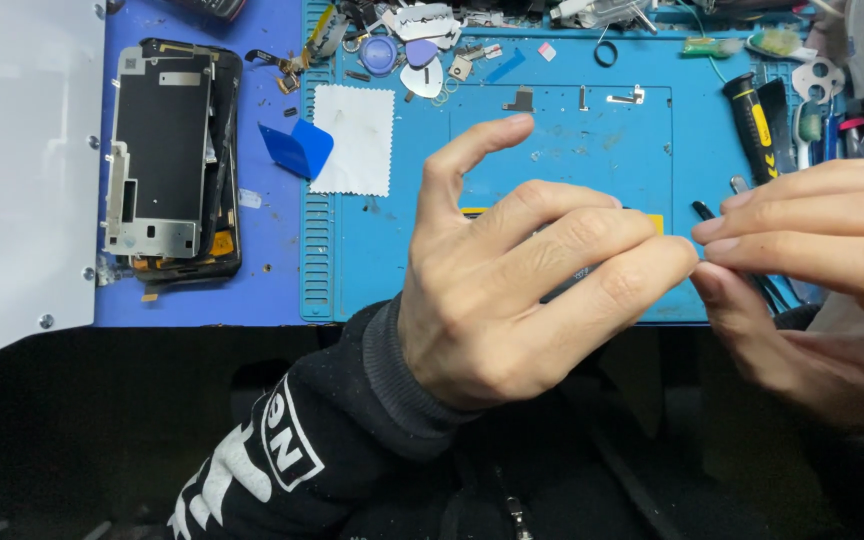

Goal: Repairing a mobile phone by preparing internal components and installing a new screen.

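— What's happening closest to us?

— The left hand point(512, 290) fills the middle of the frame, palm side turned away, fingers curled loosely with the forefinger lifted. Its fingertips meet those of the right hand point(812, 270) at the right edge. Between them I'd guess something tiny is pinched, but I can't make it out, so I can't say whether either grip really has hold of anything.

— And that dark thing under the right hand?

— Thin black tweezers point(704, 211), poking out just above the right fingertips. Whether the hand grips them or they lie on the mat, I can't tell.

— How would you do this well?

— I'd judge it wants a light pinch, hands kept low over the blue mat point(572, 150) so a dropped part lands there, and wrists steady.

— Further back?

— A white cloth point(352, 140) left of centre on the mat, a blue triangular pick point(302, 150) beside it, and small metal brackets point(522, 98) near the top. At upper left an opened phone point(172, 160) lies on the table, its metal-backed screen resting tilted on the dark body. A yellow-and-black screwdriver point(752, 125) sits at upper right.

— Anything cut off?

— The right hand runs out of frame, and the clutter along the top edge is too jumbled to name. A white panel point(12, 170) covers the far left.
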